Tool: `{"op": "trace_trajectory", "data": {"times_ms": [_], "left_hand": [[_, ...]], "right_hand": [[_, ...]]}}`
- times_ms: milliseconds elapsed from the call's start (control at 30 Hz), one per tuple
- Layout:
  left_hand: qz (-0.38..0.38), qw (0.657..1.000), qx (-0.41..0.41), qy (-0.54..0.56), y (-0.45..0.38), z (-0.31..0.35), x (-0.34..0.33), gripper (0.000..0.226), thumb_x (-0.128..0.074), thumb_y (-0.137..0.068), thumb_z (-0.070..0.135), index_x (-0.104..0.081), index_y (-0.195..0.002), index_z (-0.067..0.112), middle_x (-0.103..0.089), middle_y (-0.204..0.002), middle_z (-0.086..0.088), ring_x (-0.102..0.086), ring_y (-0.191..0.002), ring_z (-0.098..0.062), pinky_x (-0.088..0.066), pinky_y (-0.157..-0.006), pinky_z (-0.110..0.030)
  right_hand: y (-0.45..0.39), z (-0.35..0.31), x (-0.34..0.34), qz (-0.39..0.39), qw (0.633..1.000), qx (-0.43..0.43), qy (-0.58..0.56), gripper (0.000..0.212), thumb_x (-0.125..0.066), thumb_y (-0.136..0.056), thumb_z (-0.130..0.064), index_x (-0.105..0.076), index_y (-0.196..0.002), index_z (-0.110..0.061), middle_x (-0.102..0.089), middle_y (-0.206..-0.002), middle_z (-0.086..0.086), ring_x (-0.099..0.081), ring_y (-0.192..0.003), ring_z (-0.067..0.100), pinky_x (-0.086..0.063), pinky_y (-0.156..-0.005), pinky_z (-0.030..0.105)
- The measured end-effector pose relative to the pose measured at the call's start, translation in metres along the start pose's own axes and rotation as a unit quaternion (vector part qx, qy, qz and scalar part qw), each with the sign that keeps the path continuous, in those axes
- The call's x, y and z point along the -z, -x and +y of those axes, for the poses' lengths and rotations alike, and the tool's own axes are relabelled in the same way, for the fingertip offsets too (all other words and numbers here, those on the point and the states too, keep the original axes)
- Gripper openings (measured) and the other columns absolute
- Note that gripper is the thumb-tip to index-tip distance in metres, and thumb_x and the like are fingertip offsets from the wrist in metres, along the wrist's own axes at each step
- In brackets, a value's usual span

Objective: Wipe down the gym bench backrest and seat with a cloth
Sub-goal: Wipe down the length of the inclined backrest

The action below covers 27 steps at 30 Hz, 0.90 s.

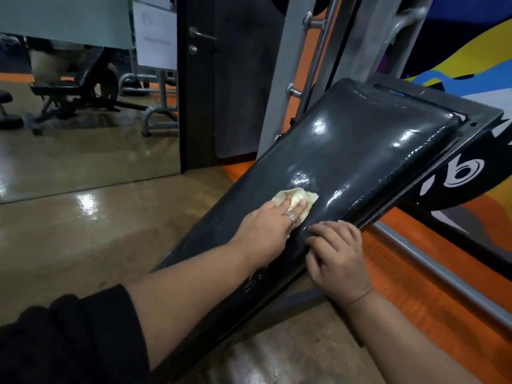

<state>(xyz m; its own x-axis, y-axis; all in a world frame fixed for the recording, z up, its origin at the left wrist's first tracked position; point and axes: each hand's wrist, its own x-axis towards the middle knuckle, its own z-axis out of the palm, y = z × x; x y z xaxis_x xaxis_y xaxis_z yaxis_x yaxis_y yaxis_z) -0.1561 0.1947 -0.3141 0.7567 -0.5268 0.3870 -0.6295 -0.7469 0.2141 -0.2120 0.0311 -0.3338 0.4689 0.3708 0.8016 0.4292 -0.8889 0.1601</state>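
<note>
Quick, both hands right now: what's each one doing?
Left hand: open, fingers pressing the cloth flat on the backrest.
Right hand: fingers curled over the backrest's edge, gripping it.

Bare backrest (346,139) lies open upslope; steel frame (310,87) flanks its left.

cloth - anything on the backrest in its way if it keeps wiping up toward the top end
Nothing visible does. The left hand presses the cloth flat on the backrest, and the black pad above it is bare up to its top edge. The right hand grips the pad's side edge, beside and below the cloth, not in the path.
</note>
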Motion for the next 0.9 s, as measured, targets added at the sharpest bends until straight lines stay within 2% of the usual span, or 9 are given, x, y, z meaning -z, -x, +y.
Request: {"op": "trace_trajectory", "data": {"times_ms": [100, 167, 300, 433, 533, 667, 900], "left_hand": [[0.013, 0.999, -0.047, -0.026, -0.030, 0.010, 0.016, 0.062, -0.042, -0.096, 0.021, -0.014, -0.149, 0.036, -0.021, -0.154, 0.011, -0.038, -0.116, -0.019, -0.041, -0.088, -0.030], [0.011, 0.997, -0.075, -0.034, -0.044, 0.013, 0.025, 0.063, -0.043, -0.095, 0.018, -0.015, -0.148, 0.038, -0.021, -0.153, 0.015, -0.038, -0.110, -0.017, -0.041, -0.082, -0.028], [0.006, 0.995, -0.094, -0.008, -0.045, 0.007, 0.024, 0.065, -0.044, -0.094, 0.012, -0.019, -0.146, 0.042, -0.018, -0.153, 0.022, -0.025, -0.090, -0.007, -0.039, -0.068, -0.023], [0.005, 0.994, -0.100, 0.032, -0.022, -0.009, 0.008, 0.062, -0.043, -0.092, 0.010, -0.027, -0.145, 0.039, -0.026, -0.152, 0.017, -0.036, -0.095, -0.013, -0.048, -0.075, -0.032], [0.008, 0.993, -0.110, 0.028, -0.014, -0.012, 0.006, 0.062, -0.045, -0.089, 0.007, -0.035, -0.143, 0.035, -0.032, -0.150, 0.013, -0.044, -0.099, -0.019, -0.051, -0.073, -0.037], [-0.005, 0.992, -0.123, -0.012, -0.030, 0.010, 0.025, 0.066, -0.044, -0.090, 0.006, -0.026, -0.146, 0.037, -0.024, -0.154, 0.013, -0.037, -0.109, -0.016, -0.044, -0.081, -0.027], [0.020, 0.988, -0.137, -0.063, -0.051, 0.035, 0.032, 0.073, -0.050, -0.089, 0.007, -0.019, -0.146, 0.041, -0.017, -0.156, 0.013, -0.036, -0.107, -0.015, -0.035, -0.068, -0.021]], "right_hand": [[0.018, -0.003, -0.004, -0.030, 0.999, -0.012, -0.009, 0.026, -0.053, -0.075, -0.012, -0.072, -0.092, -0.008, -0.068, -0.114, 0.009, -0.052, -0.118, 0.025, -0.031, -0.108, 0.048], [0.028, -0.006, -0.005, -0.055, 0.998, -0.023, -0.022, 0.036, -0.051, -0.075, -0.012, -0.067, -0.107, -0.009, -0.061, -0.126, 0.009, -0.044, -0.129, 0.025, -0.024, -0.113, 0.049], [0.036, -0.007, -0.004, -0.091, 0.995, -0.034, -0.023, 0.050, -0.048, -0.074, -0.011, -0.054, -0.124, -0.013, -0.050, -0.139, 0.008, -0.034, -0.137, 0.025, -0.017, -0.116, 0.048], [0.042, -0.010, -0.007, -0.103, 0.993, -0.047, -0.029, 0.056, -0.047, -0.074, -0.010, -0.047, -0.131, -0.014, -0.042, -0.145, 0.005, -0.029, -0.140, 0.024, -0.020, -0.115, 0.050], [0.045, -0.011, -0.009, -0.102, 0.993, -0.050, -0.030, 0.057, -0.047, -0.075, -0.010, -0.046, -0.131, -0.014, -0.040, -0.146, 0.004, -0.029, -0.141, 0.024, -0.020, -0.114, 0.050], [0.044, -0.015, -0.011, -0.099, 0.993, -0.060, -0.036, 0.056, -0.046, -0.074, -0.009, -0.047, -0.131, -0.013, -0.041, -0.146, 0.007, -0.028, -0.141, 0.026, -0.018, -0.116, 0.049], [0.045, -0.021, -0.014, -0.105, 0.990, -0.087, -0.034, 0.055, -0.044, -0.072, -0.010, -0.048, -0.127, -0.013, -0.044, -0.144, 0.009, -0.023, -0.143, 0.026, -0.018, -0.115, 0.050]]}}
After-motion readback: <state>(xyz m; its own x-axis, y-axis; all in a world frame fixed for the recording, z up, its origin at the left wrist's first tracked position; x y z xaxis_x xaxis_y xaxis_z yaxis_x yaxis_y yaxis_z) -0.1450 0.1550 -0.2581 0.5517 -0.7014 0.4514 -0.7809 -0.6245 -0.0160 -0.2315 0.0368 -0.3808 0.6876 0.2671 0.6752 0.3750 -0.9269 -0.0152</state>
